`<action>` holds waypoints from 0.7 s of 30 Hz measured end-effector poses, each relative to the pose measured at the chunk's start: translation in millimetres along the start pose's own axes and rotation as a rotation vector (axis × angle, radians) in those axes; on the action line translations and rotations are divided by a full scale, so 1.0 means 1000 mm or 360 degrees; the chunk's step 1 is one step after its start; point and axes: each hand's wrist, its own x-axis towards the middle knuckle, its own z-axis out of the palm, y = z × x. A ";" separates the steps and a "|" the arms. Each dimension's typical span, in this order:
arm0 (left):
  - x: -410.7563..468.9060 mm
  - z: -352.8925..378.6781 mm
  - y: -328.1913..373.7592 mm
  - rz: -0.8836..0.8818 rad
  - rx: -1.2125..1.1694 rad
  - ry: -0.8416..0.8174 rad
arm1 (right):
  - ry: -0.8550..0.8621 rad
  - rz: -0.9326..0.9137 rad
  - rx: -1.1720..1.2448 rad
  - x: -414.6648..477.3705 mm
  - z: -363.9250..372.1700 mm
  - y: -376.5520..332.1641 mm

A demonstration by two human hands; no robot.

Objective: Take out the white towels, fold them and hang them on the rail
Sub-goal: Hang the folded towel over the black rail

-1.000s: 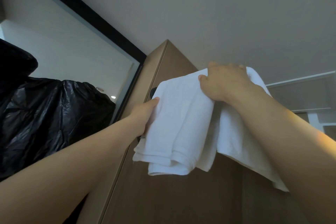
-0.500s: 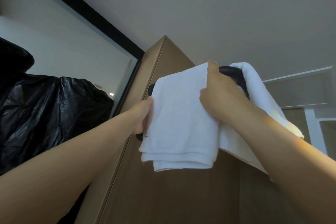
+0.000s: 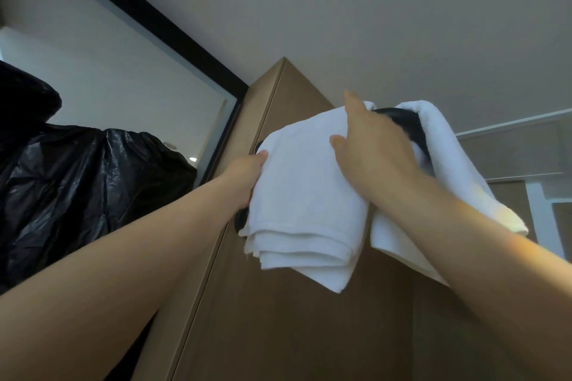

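Progress looks far along: one folded white terry towel (image 3: 303, 195) drapes over the black rail (image 3: 405, 124) at centre frame. My left hand (image 3: 247, 176) pinches its left edge and my right hand (image 3: 371, 151) lies spread flat on it. A second white towel (image 3: 445, 164) hangs to the right, seemingly finished.

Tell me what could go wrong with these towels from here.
1. The folded white cloth towel hangs with uneven layers and one corner drooping; when the left hand lets go of its edge, the fold may slip open.
2. The second white towel drapes aslant over the right end of the black rail, close to the right hand and forearm; pulling that arm back might drag it off.
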 end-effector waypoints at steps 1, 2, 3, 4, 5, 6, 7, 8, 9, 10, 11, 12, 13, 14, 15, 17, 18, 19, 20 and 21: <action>0.003 0.004 0.003 0.0040 0.0071 0.0060 | 0.0015 -0.0001 -0.0086 0.007 -0.004 0.000; 0.006 0.008 0.007 0.0080 0.0131 0.0109 | 0.0034 -0.0011 -0.0162 0.014 -0.009 0.001; 0.009 0.011 0.011 0.0117 0.0174 0.0139 | 0.0049 -0.0029 -0.0241 0.020 -0.012 0.001; 0.010 0.015 0.016 0.0160 0.0210 0.0146 | 0.0057 -0.0050 -0.0319 0.026 -0.015 0.002; 0.013 0.019 0.020 0.0210 0.0265 0.0131 | 0.0072 -0.0064 -0.0380 0.032 -0.016 0.003; 0.017 0.023 0.022 0.0277 0.0328 0.0113 | 0.0090 -0.0059 -0.0424 0.036 -0.017 0.003; 0.020 0.025 0.023 0.0348 0.0384 0.0112 | 0.0100 -0.0044 -0.0448 0.040 -0.017 0.004; 0.022 0.026 0.022 0.0402 0.0427 0.0124 | 0.0085 -0.0023 -0.0440 0.042 -0.017 0.004; 0.024 0.026 0.020 0.0426 0.0454 0.0133 | 0.0037 0.0006 -0.0402 0.043 -0.017 0.004; 0.027 0.025 0.018 0.0450 0.0463 0.0141 | -0.0032 0.0037 -0.0354 0.043 -0.016 0.004; 0.029 0.023 0.015 0.0483 0.0462 0.0153 | -0.0108 0.0057 -0.0322 0.042 -0.016 0.006; 0.029 0.022 0.013 0.0512 0.0477 0.0166 | -0.0181 0.0061 -0.0312 0.040 -0.015 0.007; 0.028 0.021 0.011 0.0530 0.0515 0.0175 | -0.0240 0.0042 -0.0315 0.038 -0.014 0.007; 0.026 0.019 0.007 0.0530 0.0553 0.0175 | -0.0274 0.0005 -0.0322 0.035 -0.012 0.007; 0.025 0.016 0.003 0.0500 0.0585 0.0173 | -0.0284 -0.0032 -0.0322 0.033 -0.011 0.007; 0.020 0.012 -0.006 0.0357 0.0596 0.0144 | -0.0287 -0.0054 -0.0311 0.031 -0.011 0.006; 0.019 0.011 -0.010 0.0298 0.0546 0.0130 | -0.0300 -0.0048 -0.0318 0.031 -0.011 0.005; 0.017 0.010 -0.013 0.0283 0.0495 0.0119 | -0.0316 -0.0044 -0.0335 0.031 -0.011 0.004; 0.014 0.009 -0.014 0.0318 0.0467 0.0127 | -0.0322 -0.0046 -0.0353 0.031 -0.010 0.004; 0.009 0.009 -0.016 0.0403 0.0473 0.0168 | -0.0314 -0.0051 -0.0368 0.030 -0.010 0.004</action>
